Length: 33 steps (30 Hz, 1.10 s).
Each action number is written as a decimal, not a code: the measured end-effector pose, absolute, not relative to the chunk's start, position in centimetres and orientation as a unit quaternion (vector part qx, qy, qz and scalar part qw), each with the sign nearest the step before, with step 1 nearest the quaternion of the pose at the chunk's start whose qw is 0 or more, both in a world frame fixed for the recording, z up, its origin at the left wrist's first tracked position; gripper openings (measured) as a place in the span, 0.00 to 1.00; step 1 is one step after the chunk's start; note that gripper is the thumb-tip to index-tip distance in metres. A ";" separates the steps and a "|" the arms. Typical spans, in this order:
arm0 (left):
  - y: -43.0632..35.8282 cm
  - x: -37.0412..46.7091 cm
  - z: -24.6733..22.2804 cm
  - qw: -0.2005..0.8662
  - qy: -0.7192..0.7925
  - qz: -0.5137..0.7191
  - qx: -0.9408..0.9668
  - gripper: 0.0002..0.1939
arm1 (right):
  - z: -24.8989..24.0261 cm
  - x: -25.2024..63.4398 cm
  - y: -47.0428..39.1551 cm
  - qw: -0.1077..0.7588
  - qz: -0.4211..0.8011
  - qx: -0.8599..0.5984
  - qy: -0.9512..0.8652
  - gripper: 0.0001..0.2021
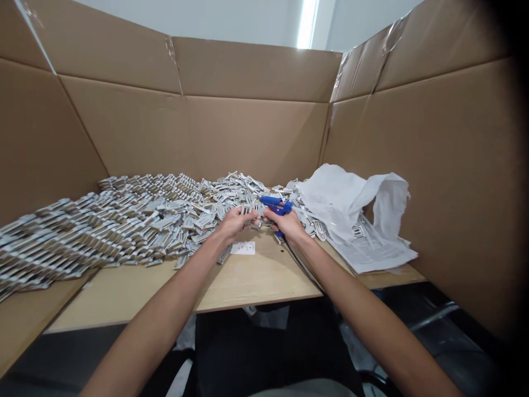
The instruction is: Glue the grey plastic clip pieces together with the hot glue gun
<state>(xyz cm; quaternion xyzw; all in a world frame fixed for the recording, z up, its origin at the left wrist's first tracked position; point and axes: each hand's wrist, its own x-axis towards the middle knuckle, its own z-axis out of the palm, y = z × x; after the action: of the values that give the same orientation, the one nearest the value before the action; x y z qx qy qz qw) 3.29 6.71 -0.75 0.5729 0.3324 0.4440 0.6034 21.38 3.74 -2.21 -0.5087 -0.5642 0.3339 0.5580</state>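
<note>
My left hand (235,222) pinches a small grey-white cut-out piece (246,210) with slots in it. In my right hand (288,223) is a blue glue gun (275,205), its nose pointing left over the piece; a small red light shows on its body. A black cord (303,267) runs from the gun down across the table. The right fingertips are close to the piece, and whether they touch it I cannot tell. Below my hands lies a small white paper slip (243,248) with marks on it.
Stacked rows of similar pieces (82,231) cover the left, with a loose heap (235,187) behind my hands. White sheeting (334,193) and printed paper (367,253) lie on the right of the wooden table (256,281). Tall cardboard walls (256,132) enclose the back and sides.
</note>
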 end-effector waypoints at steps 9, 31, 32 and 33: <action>5.8 3.7 -0.5 0.664 0.258 0.370 0.597 0.15 | -1.6 22.0 2.9 0.560 0.240 -0.537 -0.584 0.19; 5.8 4.1 -0.9 0.683 0.251 0.328 0.603 0.20 | -1.7 21.6 2.1 0.530 0.202 -0.505 -0.650 0.14; 5.8 4.2 -0.9 0.681 0.255 0.336 0.599 0.19 | -1.9 21.5 2.2 0.533 0.191 -0.507 -0.650 0.13; 5.8 4.3 -1.0 0.677 0.261 0.346 0.595 0.19 | -2.0 21.4 2.3 0.535 0.180 -0.508 -0.650 0.13</action>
<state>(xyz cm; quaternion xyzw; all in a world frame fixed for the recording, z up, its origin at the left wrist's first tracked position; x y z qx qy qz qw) 4.31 5.83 -1.01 0.5952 0.2607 0.3455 0.6771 21.39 2.28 -2.03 -0.5084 -0.6498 0.1803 0.5355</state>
